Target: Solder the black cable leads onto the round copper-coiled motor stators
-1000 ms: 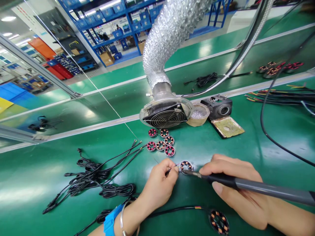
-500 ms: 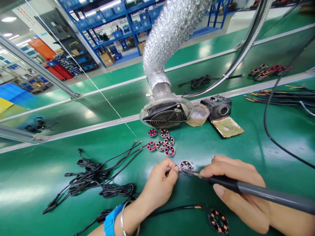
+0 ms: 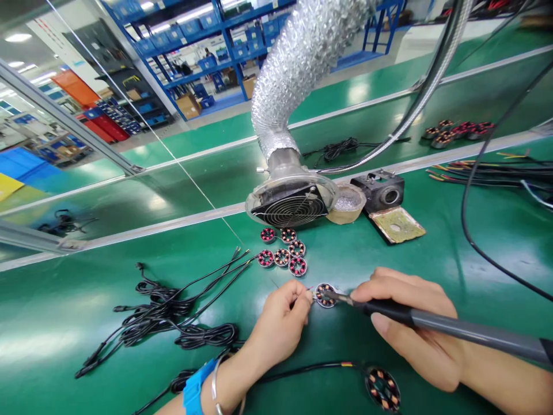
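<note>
My left hand pinches the end of a thin cable, its tip beside a round motor stator with copper windings. The fingers hide most of that cable. In my right hand is a soldering iron, its grey handle running off to the right. The iron's metal tip lies at the near stator, over its windings; whether it touches them I cannot tell. Beyond my left hand several stators with red or copper windings sit close together. Another stator, joined to a black cable, lies near the front edge.
Coiled black cables lie on the left of the green bench. A fume extractor hangs ahead on a silver duct. Behind it stand a bowl and a soldering iron stand with a yellow sponge. More wires lie at right.
My right hand and the soldering iron have shifted slightly left, bringing the tip further over the stator's windings. My left hand stays almost where it was.
</note>
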`<act>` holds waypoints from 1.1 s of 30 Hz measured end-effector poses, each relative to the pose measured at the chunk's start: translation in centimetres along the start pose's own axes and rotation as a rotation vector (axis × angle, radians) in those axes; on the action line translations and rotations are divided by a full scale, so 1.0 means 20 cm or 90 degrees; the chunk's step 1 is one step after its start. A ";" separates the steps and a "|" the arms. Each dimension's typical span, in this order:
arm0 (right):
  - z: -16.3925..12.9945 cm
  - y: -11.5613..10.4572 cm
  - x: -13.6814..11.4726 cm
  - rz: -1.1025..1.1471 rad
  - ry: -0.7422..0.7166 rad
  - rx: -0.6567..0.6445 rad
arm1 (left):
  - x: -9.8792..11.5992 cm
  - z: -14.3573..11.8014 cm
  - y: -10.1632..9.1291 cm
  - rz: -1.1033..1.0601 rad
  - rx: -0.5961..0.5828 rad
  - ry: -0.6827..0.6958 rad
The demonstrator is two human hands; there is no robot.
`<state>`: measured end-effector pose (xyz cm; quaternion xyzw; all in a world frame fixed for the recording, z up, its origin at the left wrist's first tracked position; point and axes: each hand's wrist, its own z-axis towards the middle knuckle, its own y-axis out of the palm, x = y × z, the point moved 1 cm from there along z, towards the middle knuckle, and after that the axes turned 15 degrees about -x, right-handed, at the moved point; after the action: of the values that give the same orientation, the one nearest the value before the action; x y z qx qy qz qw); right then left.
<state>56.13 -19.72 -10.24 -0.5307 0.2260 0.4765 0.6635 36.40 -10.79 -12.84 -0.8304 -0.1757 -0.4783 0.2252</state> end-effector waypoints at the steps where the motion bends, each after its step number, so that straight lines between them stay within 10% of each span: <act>1: 0.00 0.00 0.01 0.003 -0.004 0.004 | 0.00 0.00 0.00 -0.003 -0.002 0.000; 15: 0.03 -0.02 0.06 -0.042 -0.051 0.030 | -0.03 0.03 -0.01 -0.050 -0.013 0.016; 23: 0.13 -0.20 0.26 -0.291 0.020 0.350 | -0.03 0.01 -0.02 -0.212 -0.028 -0.022; 29: 0.12 -0.18 0.29 -0.310 0.107 0.284 | -0.03 -0.01 -0.04 -0.268 -0.016 -0.005; 33: 0.07 -0.06 0.17 -0.271 -0.080 0.192 | -0.04 -0.01 -0.05 -0.235 -0.023 -0.010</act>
<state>58.49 -17.13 -11.96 -0.4307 0.1363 0.3194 0.8330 35.34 -10.15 -13.28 -0.7918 -0.3183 -0.5080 0.1174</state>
